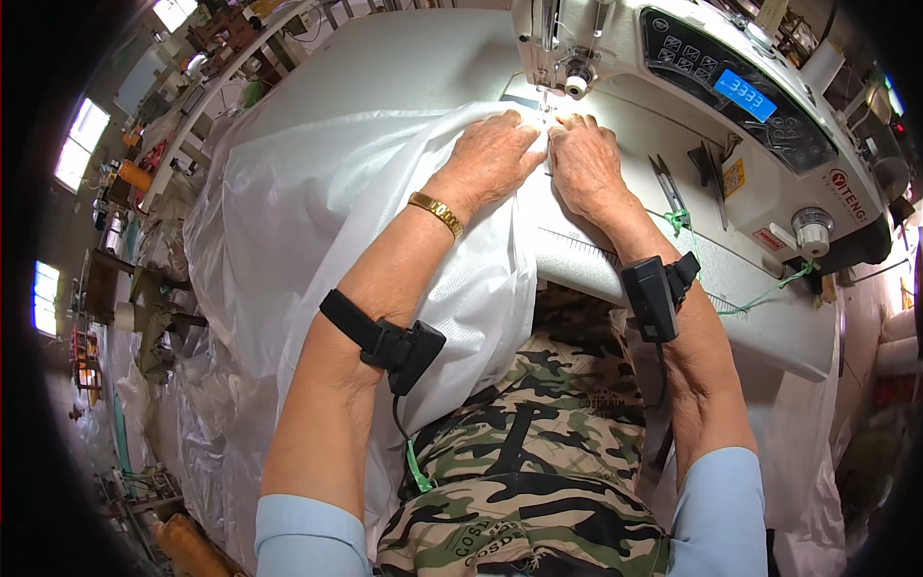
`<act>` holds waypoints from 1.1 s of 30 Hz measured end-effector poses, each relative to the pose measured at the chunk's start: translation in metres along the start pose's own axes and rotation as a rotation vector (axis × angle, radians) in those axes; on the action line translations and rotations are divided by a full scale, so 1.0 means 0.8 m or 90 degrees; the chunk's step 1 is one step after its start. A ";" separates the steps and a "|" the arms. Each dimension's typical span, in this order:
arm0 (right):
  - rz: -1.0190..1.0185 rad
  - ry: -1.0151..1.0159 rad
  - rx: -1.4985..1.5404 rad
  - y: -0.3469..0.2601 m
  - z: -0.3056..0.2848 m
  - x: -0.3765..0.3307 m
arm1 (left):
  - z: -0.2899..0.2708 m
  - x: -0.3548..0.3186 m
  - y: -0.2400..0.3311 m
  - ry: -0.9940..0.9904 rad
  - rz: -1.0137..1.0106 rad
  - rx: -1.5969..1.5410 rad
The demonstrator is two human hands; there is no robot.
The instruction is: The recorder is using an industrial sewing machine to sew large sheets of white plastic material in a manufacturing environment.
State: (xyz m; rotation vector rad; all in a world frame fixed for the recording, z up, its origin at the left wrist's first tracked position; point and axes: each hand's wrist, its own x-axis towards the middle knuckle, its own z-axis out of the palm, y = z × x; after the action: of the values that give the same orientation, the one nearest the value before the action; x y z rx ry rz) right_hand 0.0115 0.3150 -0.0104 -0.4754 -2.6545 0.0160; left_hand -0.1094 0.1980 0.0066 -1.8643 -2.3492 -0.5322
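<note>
both hands lie close together beneath the head of the sewing machine (615, 43), just in front of the lit needle area (545, 103), with fingers bent down: my left hand (492, 156) rests on the white sheet (322, 192), my right hand (585, 162) beside it near the sheet's right edge. whether either one pinches the sheet or only presses it flat i cannot tell, since the fingertips are partly hidden. so placed, one on each side of the needle line, they probably keep that edge flat and straight where it meets the needle. the rest of the sheet spreads to my left over the desk (394, 58) and hangs in folds toward my camouflage apron (538, 433), an arrangement that likely leaves the right side free. right of my right hand lie dark snips (669, 185), presumably within easy reach, with green string (676, 221) by their handles; beyond them stands the machine's control panel (740, 91). as for hindrances, the loose folds under my left forearm could drag, the string lies near my right wrist, and the black strapped devices (386, 338) on my forearms, with their thin cables, might catch the sheet.
</note>
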 end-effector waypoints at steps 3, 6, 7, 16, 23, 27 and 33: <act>0.011 -0.007 0.007 -0.003 -0.004 0.000 | -0.005 0.001 0.000 -0.019 -0.001 0.009; 0.029 -0.007 0.001 -0.008 -0.002 0.000 | -0.001 -0.001 -0.003 0.020 0.011 -0.027; 0.034 0.008 -0.004 -0.008 -0.001 0.000 | -0.001 0.000 -0.004 0.019 0.012 -0.028; 0.059 0.009 0.017 -0.005 0.002 -0.004 | 0.008 -0.001 -0.012 0.067 0.044 -0.089; -0.004 0.070 0.132 -0.029 -0.008 -0.061 | -0.017 -0.032 -0.006 -0.015 0.014 -0.127; -0.087 0.100 0.260 -0.072 -0.058 -0.158 | -0.021 -0.130 0.037 0.155 0.072 -0.251; 0.247 -0.028 0.653 -0.132 -0.027 -0.293 | -0.032 -0.329 0.116 0.093 -0.100 -0.215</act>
State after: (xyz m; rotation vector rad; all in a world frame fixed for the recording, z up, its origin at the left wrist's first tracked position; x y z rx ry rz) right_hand 0.1836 0.1364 -0.0807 -0.5876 -2.1478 1.4085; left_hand 0.0414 -0.0359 -0.0253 -1.6943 -2.4392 -1.1025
